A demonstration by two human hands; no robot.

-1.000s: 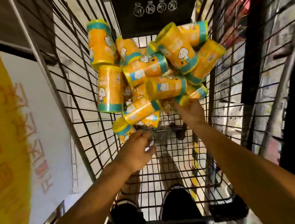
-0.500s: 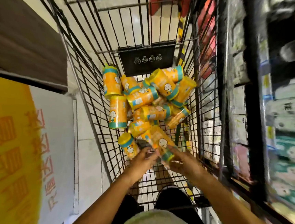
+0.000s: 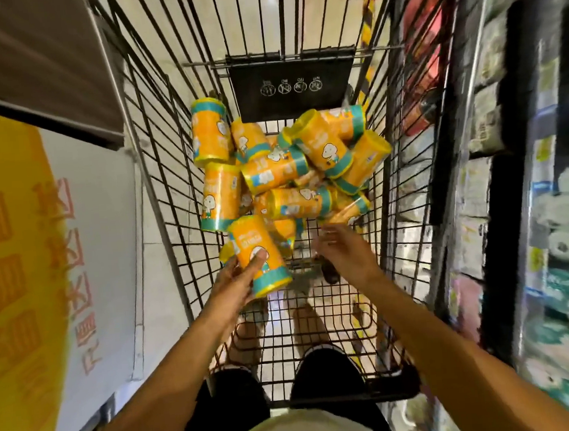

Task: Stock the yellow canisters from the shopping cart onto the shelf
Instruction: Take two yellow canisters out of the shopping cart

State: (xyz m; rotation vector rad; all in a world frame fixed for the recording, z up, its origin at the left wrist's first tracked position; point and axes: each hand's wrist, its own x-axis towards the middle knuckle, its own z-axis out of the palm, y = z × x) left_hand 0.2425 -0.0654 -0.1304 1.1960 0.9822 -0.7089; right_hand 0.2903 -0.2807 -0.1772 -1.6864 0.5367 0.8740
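Several yellow canisters with teal bands lie piled (image 3: 292, 166) in the far half of the black wire shopping cart (image 3: 156, 178). My left hand (image 3: 237, 281) grips one yellow canister (image 3: 259, 255) lifted just above the cart floor, near the pile's front edge. My right hand (image 3: 344, 251) reaches toward the pile's near right side, fingers spread and blurred, holding nothing. The shelf (image 3: 529, 194) runs along the right, blurred and packed with packaged goods.
A black sign plate (image 3: 294, 87) hangs on the cart's far wall. A yellow and white floor sign with red characters (image 3: 33, 271) lies to the left, with a dark wooden counter (image 3: 21, 59) above it. My feet show through the cart's wire bottom.
The canister held between both hands has passed to my left hand alone and shifted left. My right hand let go and now reaches forward toward the pile.
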